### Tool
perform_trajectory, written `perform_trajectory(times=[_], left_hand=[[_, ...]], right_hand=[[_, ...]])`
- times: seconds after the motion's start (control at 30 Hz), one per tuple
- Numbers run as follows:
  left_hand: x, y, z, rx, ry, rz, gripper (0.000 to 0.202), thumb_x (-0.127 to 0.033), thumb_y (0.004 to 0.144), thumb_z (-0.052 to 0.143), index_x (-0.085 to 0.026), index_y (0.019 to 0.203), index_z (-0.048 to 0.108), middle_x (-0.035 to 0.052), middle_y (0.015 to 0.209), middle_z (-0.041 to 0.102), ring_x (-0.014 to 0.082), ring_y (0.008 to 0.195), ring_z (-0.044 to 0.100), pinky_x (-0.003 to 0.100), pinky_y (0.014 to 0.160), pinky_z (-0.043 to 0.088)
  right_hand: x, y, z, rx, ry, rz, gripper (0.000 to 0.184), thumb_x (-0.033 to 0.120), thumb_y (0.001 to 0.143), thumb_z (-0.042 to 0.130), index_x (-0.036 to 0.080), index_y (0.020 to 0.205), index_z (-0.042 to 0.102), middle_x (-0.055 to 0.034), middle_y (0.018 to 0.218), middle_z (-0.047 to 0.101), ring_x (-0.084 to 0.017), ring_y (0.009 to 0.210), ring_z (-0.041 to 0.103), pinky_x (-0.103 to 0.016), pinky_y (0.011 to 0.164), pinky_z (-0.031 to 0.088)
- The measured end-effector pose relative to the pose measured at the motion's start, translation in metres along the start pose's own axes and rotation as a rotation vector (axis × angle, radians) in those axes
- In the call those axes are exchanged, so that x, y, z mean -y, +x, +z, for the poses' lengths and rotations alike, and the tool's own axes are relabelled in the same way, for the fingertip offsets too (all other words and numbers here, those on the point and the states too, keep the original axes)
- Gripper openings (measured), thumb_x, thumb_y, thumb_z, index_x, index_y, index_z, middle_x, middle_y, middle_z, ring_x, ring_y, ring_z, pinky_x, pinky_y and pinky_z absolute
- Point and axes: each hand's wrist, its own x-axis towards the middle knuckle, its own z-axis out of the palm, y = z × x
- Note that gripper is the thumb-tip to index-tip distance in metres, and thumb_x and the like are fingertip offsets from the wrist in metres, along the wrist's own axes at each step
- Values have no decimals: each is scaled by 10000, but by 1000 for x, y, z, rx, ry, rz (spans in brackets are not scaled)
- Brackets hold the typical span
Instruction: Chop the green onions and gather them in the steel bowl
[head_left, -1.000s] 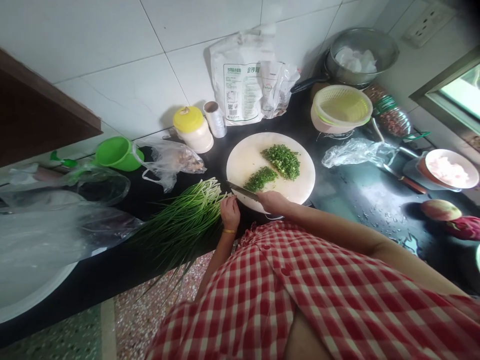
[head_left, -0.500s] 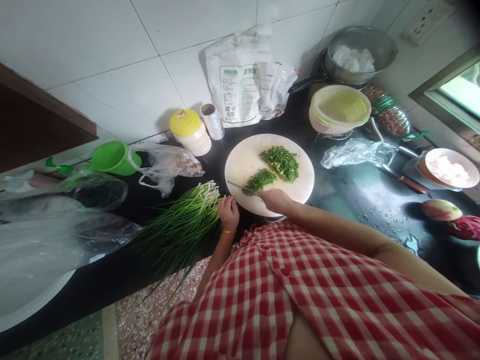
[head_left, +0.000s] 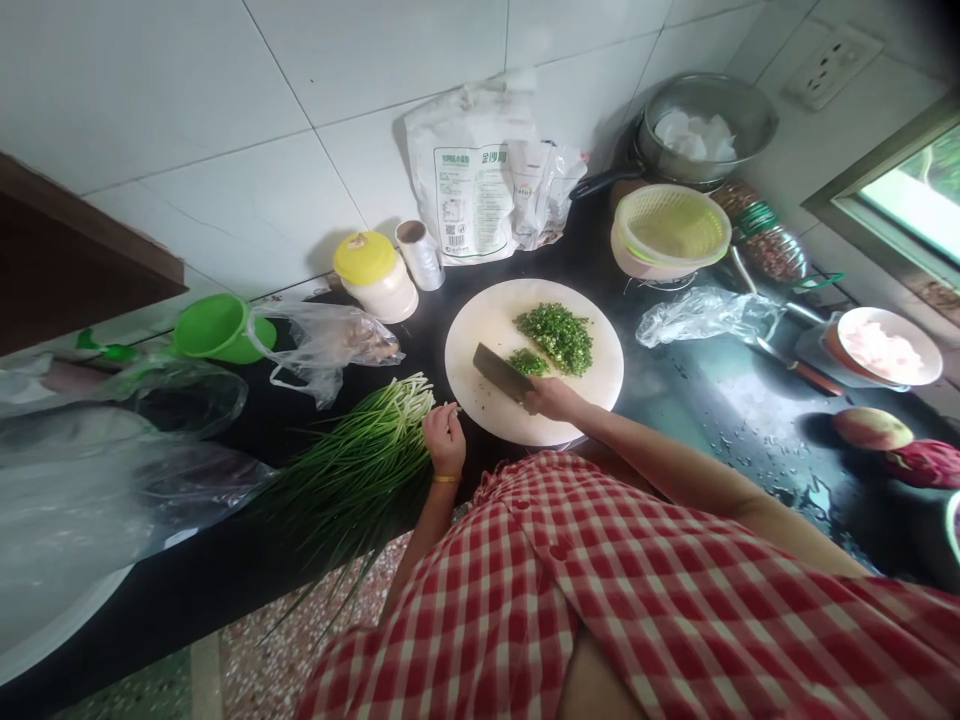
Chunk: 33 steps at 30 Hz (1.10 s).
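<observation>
My right hand [head_left: 553, 398] is closed around the handle of a cleaver [head_left: 501, 374], its broad blade tilted over the round white cutting board [head_left: 474, 318]. Beside the blade lies a small heap of chopped scallion [head_left: 527, 362], with a larger chopped pile [head_left: 556, 338] behind it. Left of the board, my left hand [head_left: 444, 438] has its fingers curled, with small pale stem ends showing at the fingertips. It is at the root end of a bunch of long green scallions [head_left: 367, 455] lying on the dark counter.
Behind the board stand a yellow-lidded jar [head_left: 373, 280], a plastic-film roll [head_left: 421, 258] and a white flour bag [head_left: 469, 185]. A green cup [head_left: 214, 328] and plastic bags are left. To the right are a colander [head_left: 670, 235], another knife [head_left: 799, 368] and a bowl [head_left: 879, 350].
The cleaver has turned from edge-on to showing its broad face, and the smaller chopped heap looks reduced and shifted toward the larger pile. My left hand stays by the scallions.
</observation>
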Motion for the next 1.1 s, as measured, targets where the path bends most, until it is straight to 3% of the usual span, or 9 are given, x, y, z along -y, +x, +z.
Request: perform_trajectory(times=[0.23, 0.33, 0.47, 0.67, 0.73, 0.83, 0.97, 1.03, 1.1], left_hand=[[1, -1, 3, 30, 28, 28, 285, -278, 892, 394, -158, 926, 650, 95, 894, 625, 189, 921, 552, 358, 869, 438], [-3, 5, 4, 65, 19, 45, 328, -311, 902, 368, -160, 978, 650, 107, 944, 622, 191, 955, 554, 362, 888, 440], [-14, 29, 5, 107, 18, 92, 419, -346, 927, 290, -165, 1192, 558, 136, 1192, 564, 201, 1129, 501, 385, 986, 386], [-68, 76, 23, 386, 137, 317, 526, -414, 919, 288, -162, 1375, 366, 155, 1488, 221, 282, 1379, 188, 483, 1084, 219], [-88, 79, 31, 442, 165, 375, 518, -408, 915, 310, -186, 1380, 360, 142, 1499, 197, 291, 1383, 171, 503, 1088, 192], [-101, 68, 34, 400, 183, 370, 493, -373, 917, 318, -178, 1365, 383, 149, 1480, 247, 277, 1371, 213, 483, 1085, 211], [-77, 44, 11, 266, 213, 281, 414, -339, 894, 384, -167, 1245, 521, 133, 1358, 445, 233, 1271, 377, 409, 1045, 311], [-52, 32, -13, 195, 254, 182, 349, -308, 888, 397, -189, 1159, 582, 102, 1260, 537, 211, 1188, 453, 391, 1006, 355], [-27, 23, -42, 128, 324, 54, 309, -271, 889, 387, -201, 1073, 626, 83, 1143, 606, 198, 1094, 513, 381, 960, 388]], right_hand=[[-41, 12, -33, -190, 16, 173, 277, 247, 886, 361, 142, 1059, 551, -103, 887, 671, -189, 726, 588, -251, 582, 358], [-56, 1, -46, -312, -77, 70, 299, 280, 909, 330, 162, 1055, 563, -85, 833, 660, -179, 683, 563, -252, 570, 325], [-88, -13, -52, -509, -276, -163, 329, 231, 919, 300, 165, 1103, 565, -103, 967, 626, -160, 699, 532, -261, 600, 305], [-134, -14, -44, -567, -428, -279, 321, 160, 905, 304, 137, 919, 624, -99, 852, 612, -158, 697, 506, -279, 641, 310], [-138, -16, -42, -555, -418, -271, 326, 170, 907, 303, 141, 918, 627, -97, 861, 614, -155, 689, 512, -273, 620, 308], [-134, -21, -36, -538, -296, -241, 302, 194, 895, 331, 167, 994, 615, -85, 916, 621, -143, 675, 527, -254, 570, 298], [-123, -27, -22, -527, -42, -138, 245, 219, 874, 361, 181, 882, 603, -66, 819, 627, -149, 664, 538, -247, 564, 311], [-120, -26, -14, -558, 21, -78, 219, 253, 876, 373, 178, 833, 575, -85, 808, 621, -164, 664, 533, -265, 570, 312], [-115, -23, -9, -485, 46, -56, 209, 268, 870, 391, 192, 750, 545, -83, 727, 607, -170, 625, 518, -280, 556, 296]])
